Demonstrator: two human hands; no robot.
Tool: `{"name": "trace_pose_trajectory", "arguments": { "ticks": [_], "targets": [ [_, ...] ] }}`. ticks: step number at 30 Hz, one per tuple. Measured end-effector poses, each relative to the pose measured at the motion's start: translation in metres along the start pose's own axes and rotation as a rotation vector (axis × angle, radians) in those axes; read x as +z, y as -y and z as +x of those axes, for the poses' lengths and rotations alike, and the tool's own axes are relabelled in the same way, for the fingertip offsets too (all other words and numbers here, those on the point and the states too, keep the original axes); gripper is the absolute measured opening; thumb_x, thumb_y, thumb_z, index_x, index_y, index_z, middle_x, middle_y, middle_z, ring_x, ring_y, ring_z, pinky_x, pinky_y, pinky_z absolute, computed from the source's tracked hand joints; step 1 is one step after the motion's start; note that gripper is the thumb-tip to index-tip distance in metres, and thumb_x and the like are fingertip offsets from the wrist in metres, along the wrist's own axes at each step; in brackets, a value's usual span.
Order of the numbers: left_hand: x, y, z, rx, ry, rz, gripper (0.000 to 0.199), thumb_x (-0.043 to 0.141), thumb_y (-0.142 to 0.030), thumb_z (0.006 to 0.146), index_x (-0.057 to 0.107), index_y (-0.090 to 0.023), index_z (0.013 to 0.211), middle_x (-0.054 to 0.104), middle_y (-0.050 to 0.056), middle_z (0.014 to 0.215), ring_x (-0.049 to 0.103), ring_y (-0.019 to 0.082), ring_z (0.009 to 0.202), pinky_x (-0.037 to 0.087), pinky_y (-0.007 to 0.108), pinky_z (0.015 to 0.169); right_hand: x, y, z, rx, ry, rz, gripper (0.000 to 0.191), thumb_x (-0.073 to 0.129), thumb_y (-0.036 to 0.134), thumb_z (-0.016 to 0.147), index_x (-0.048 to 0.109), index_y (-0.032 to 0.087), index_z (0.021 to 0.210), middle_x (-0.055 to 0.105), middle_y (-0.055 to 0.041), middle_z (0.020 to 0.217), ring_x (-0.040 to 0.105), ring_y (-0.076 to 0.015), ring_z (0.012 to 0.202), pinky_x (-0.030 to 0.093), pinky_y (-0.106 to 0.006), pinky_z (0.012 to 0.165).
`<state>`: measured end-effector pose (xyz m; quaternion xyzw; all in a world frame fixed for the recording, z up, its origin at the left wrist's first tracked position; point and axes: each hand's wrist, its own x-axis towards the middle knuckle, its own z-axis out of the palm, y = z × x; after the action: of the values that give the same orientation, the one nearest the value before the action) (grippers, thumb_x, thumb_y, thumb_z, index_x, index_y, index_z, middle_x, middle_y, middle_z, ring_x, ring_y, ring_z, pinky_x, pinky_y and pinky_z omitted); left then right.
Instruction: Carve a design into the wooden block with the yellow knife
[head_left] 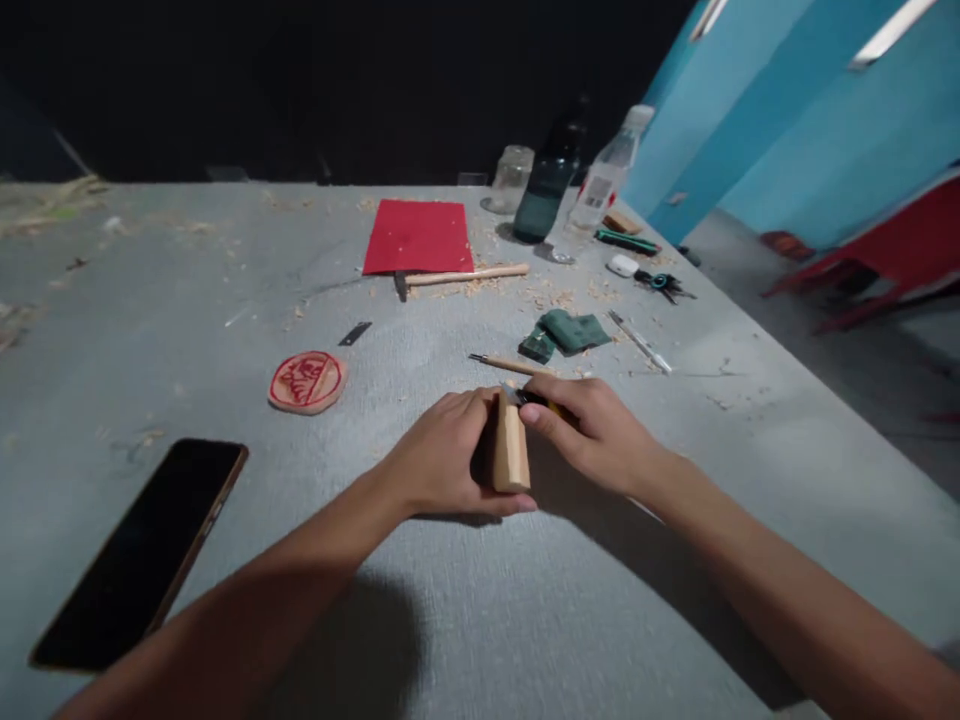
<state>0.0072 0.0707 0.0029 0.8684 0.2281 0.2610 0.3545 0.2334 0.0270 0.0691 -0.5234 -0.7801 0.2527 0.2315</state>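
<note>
My left hand [457,450] is wrapped round a pale wooden block [513,450], holding it on edge above the grey table. In my right hand [585,425] is a utility knife [534,398] with a dark and yellow handle; its blade meets the far upper end of the block. Just beyond my hands lies a slim carving tool [510,364] with a wooden handle, partly hidden by my right hand. Folded green sandpaper or cloth [574,331] rests past it. To the left sits a round wooden piece [307,382] with a red drawn or carved design.
A phone [142,550] lies at the near left, and a loose blade [355,334] farther off. Behind are a hammer [465,276], red paper [418,236], a glass jar [512,180], a dark bottle [547,190] and a clear bottle [606,180]. Keys [664,284] lie near the right edge. Wood shavings are scattered about.
</note>
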Motion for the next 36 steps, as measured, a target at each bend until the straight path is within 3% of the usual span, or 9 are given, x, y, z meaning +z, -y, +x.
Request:
{"name": "trace_pose_trajectory", "arguments": {
  "ticks": [6, 9, 15, 19, 22, 26, 32, 36],
  "targets": [
    [0.003, -0.004, -0.003, 0.11, 0.029, 0.003, 0.082, 0.085, -0.077, 0.078, 0.051, -0.025, 0.132, 0.074, 0.011, 0.126, 0.074, 0.036, 0.117, 0.059, 0.055, 0.104, 0.017, 0.0, -0.033, -0.008, -0.123, -0.01, 0.06, 0.043, 0.073, 0.113, 0.066, 0.018, 0.103, 0.067, -0.0043, 0.083, 0.06, -0.0181, 0.068, 0.041, -0.032, 0.067],
    [0.003, -0.004, -0.003, 0.124, 0.041, 0.026, 0.087, 0.085, -0.078, 0.077, 0.05, -0.026, 0.138, 0.074, 0.012, 0.129, 0.073, 0.037, 0.119, 0.058, 0.056, 0.104, 0.018, -0.001, -0.041, -0.117, -0.148, -0.101, 0.058, 0.04, 0.068, 0.116, 0.066, 0.016, 0.112, 0.07, -0.0068, 0.092, 0.065, -0.0194, 0.074, 0.045, -0.032, 0.069],
    [0.003, -0.005, -0.003, 0.157, 0.027, 0.083, 0.102, 0.088, -0.084, 0.069, 0.052, -0.022, 0.141, 0.073, 0.011, 0.124, 0.071, 0.036, 0.113, 0.056, 0.054, 0.101, 0.016, 0.004, -0.048, -0.242, -0.175, -0.244, 0.043, 0.036, 0.051, 0.121, 0.06, 0.017, 0.11, 0.062, -0.0013, 0.085, 0.056, -0.0142, 0.066, 0.042, -0.029, 0.064],
    [0.002, -0.004, -0.002, 0.155, 0.007, 0.117, 0.108, 0.088, -0.086, 0.067, 0.048, -0.023, 0.145, 0.072, 0.012, 0.127, 0.069, 0.036, 0.113, 0.055, 0.054, 0.097, 0.014, 0.011, -0.054, -0.305, -0.133, -0.19, 0.038, 0.036, 0.046, 0.122, 0.056, 0.02, 0.103, 0.057, 0.0018, 0.078, 0.05, -0.0127, 0.059, 0.037, -0.029, 0.06],
    [0.002, -0.003, -0.002, 0.165, 0.006, 0.117, 0.105, 0.086, -0.084, 0.073, 0.044, -0.024, 0.148, 0.07, 0.012, 0.131, 0.069, 0.036, 0.116, 0.054, 0.054, 0.098, 0.014, 0.011, -0.058, -0.308, -0.06, -0.155, 0.036, 0.037, 0.044, 0.122, 0.055, 0.021, 0.102, 0.055, 0.0023, 0.078, 0.049, -0.0127, 0.061, 0.036, -0.03, 0.061],
    [0.003, -0.001, -0.004, 0.188, 0.026, 0.095, 0.097, 0.084, -0.073, 0.08, 0.039, -0.025, 0.152, 0.069, 0.013, 0.136, 0.069, 0.035, 0.12, 0.055, 0.054, 0.101, 0.015, 0.007, -0.059, -0.286, -0.061, -0.139, 0.041, 0.035, 0.048, 0.122, 0.056, 0.021, 0.101, 0.056, 0.001, 0.077, 0.05, -0.0139, 0.061, 0.032, -0.032, 0.062],
    [0.003, -0.002, -0.007, 0.172, 0.033, 0.099, 0.09, 0.089, -0.064, 0.072, 0.047, -0.024, 0.14, 0.071, 0.009, 0.124, 0.071, 0.033, 0.11, 0.055, 0.051, 0.097, 0.013, 0.01, -0.058, -0.236, -0.017, -0.103, 0.045, 0.034, 0.049, 0.122, 0.056, 0.021, 0.094, 0.059, 0.0003, 0.076, 0.049, -0.0132, 0.058, 0.028, -0.033, 0.063],
    [0.001, -0.005, -0.004, 0.163, 0.021, 0.103, 0.085, 0.088, -0.066, 0.074, 0.049, -0.025, 0.138, 0.072, 0.008, 0.123, 0.072, 0.032, 0.111, 0.056, 0.05, 0.097, 0.016, 0.012, -0.06, -0.176, -0.036, -0.116, 0.05, 0.031, 0.056, 0.121, 0.054, 0.021, 0.094, 0.06, -0.0009, 0.076, 0.049, -0.0144, 0.058, 0.026, -0.034, 0.063]
  ]
}}
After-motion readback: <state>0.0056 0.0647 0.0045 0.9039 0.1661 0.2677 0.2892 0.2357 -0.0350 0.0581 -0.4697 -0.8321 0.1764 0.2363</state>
